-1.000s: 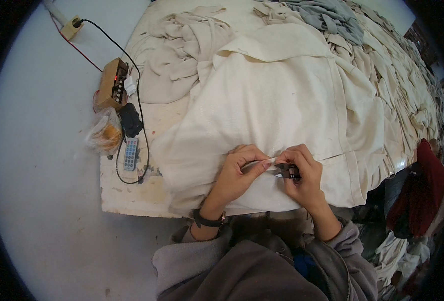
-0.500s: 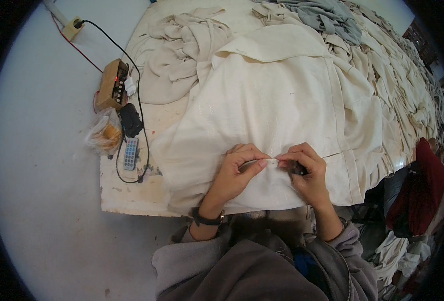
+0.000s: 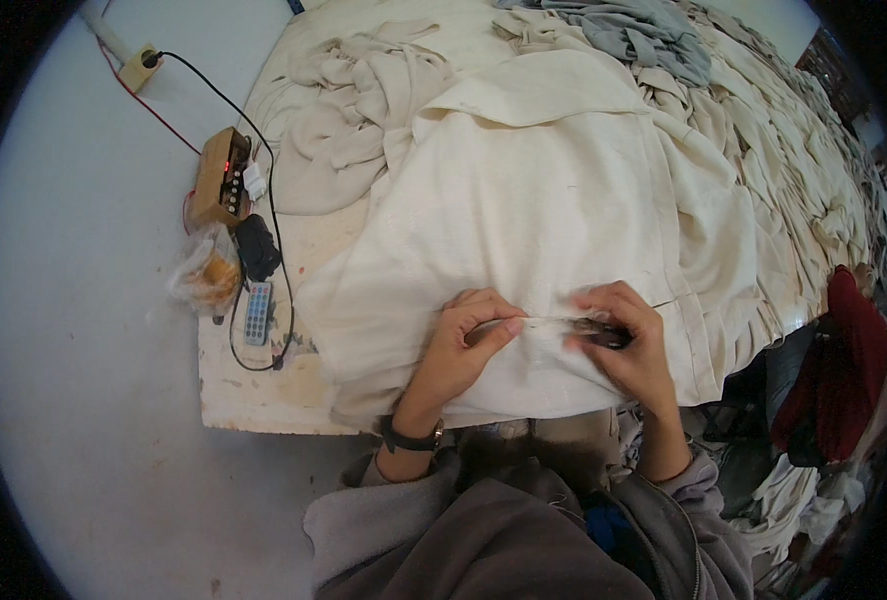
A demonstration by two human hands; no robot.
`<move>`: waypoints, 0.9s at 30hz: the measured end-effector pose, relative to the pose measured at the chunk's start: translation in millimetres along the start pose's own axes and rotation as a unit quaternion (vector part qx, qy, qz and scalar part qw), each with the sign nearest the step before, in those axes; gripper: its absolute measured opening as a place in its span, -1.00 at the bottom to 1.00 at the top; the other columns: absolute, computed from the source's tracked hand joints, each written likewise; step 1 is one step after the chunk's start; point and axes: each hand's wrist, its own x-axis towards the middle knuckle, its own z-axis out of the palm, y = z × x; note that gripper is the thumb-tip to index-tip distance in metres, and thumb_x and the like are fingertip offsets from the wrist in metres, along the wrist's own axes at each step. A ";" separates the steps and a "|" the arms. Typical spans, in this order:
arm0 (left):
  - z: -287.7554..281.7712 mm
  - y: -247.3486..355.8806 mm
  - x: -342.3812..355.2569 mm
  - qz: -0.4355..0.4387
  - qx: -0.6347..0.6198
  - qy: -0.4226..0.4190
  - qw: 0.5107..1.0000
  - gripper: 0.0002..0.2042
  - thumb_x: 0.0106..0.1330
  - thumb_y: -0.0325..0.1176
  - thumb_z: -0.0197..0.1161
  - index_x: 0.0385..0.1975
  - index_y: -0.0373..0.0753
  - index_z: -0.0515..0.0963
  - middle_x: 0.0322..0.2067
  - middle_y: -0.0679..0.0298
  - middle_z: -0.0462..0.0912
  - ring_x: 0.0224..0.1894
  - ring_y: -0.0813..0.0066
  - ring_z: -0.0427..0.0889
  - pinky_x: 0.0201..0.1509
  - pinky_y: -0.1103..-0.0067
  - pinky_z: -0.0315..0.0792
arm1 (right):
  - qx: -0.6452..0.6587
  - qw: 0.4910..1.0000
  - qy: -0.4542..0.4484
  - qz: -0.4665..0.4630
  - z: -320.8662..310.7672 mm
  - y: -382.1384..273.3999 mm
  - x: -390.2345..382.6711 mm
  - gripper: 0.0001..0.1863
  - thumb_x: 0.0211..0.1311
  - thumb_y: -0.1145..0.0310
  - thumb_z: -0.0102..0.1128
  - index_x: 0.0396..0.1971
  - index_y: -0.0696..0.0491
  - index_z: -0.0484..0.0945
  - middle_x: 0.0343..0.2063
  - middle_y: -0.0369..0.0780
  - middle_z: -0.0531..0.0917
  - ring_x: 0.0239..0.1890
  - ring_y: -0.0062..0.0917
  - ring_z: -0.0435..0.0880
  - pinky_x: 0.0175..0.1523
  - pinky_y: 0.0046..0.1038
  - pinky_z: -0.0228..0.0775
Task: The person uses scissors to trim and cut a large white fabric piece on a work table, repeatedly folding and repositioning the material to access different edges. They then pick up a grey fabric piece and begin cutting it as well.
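A cream fabric garment lies spread over the table in front of me. My left hand pinches a fold or seam of it between thumb and fingers. Just to the right, my right hand is curled round a small dark tool that looks like thread snips. Its narrow tip points left toward the pinched seam. Blur on the right fingertips hides whether they touch the cloth.
Left on the table are a remote control, a black adapter, a plastic bag, a brown box-like device and a looping black cable. Beige garments lie behind; a large cloth heap fills the right.
My right hand has moved slightly right, away from the left fingertips, and its fingers have parted around the dark tool. My left hand still pinches the cloth. The view has shifted slightly.
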 end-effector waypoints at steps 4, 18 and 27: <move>0.3 -0.6 -1.3 -0.018 -0.013 0.007 1.000 -0.91 0.19 -0.47 0.17 -0.43 -0.37 0.54 -0.44 0.35 0.47 -0.28 0.58 0.38 -0.11 0.67 0.21 | 0.148 0.981 0.105 0.064 1.6 6.1 -1.2 -0.91 -0.06 0.66 0.15 -0.48 0.21 0.50 -0.48 -0.25 0.53 -0.36 -0.60 0.51 -0.24 -0.62 0.30; 5.6 3.5 -1.9 0.065 0.165 0.002 0.984 -0.90 0.04 -0.43 0.24 -0.42 -0.17 0.56 -0.53 0.42 0.43 -0.32 0.51 0.39 0.00 0.52 0.10 | 0.175 0.982 0.051 -0.038 -41.6 3.8 -43.9 -0.86 -0.06 0.41 0.31 -0.53 0.17 0.60 -0.51 -0.19 0.55 -0.53 -0.54 0.51 -0.47 -0.60 0.30; 12.5 -5.4 -3.2 0.074 0.279 0.052 0.956 -0.88 -0.04 -0.52 0.14 -0.49 -0.14 0.54 -0.55 0.40 0.44 -0.34 0.48 0.41 0.01 0.50 0.10 | 0.043 0.998 0.008 -0.037 -25.2 14.0 -63.2 -0.78 -0.28 0.60 0.30 -0.48 0.12 0.63 -0.49 -0.19 0.56 -0.43 -0.44 0.57 -0.35 -0.54 0.39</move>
